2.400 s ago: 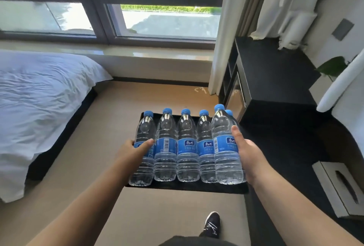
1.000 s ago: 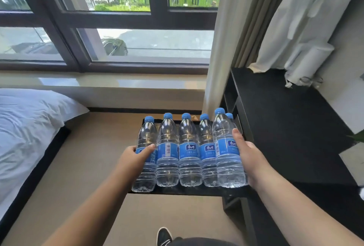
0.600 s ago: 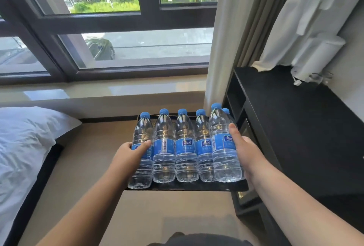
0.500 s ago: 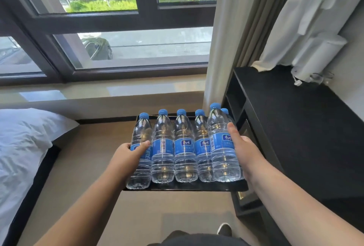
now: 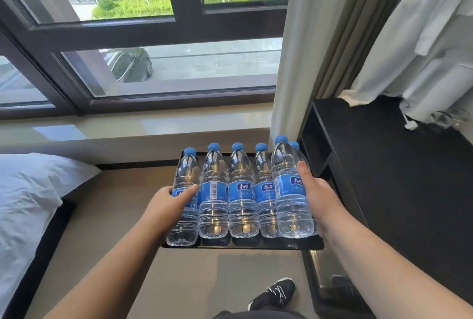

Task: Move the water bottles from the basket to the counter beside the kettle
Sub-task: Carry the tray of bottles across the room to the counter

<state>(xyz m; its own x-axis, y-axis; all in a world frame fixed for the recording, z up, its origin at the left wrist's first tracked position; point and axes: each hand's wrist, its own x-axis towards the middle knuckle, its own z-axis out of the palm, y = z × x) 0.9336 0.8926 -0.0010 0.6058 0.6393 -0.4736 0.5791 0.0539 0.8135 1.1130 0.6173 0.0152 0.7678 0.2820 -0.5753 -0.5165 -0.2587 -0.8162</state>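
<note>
Beside black counter [image 5: 399, 178], hands unmoved on bottle row [image 5: 242, 192]; view tilted up

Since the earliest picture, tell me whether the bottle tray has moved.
Yes. The tray of bottles, carried by both hands, has come closer to the window sill and alongside the black counter, whose near corner it now overlaps.
</note>
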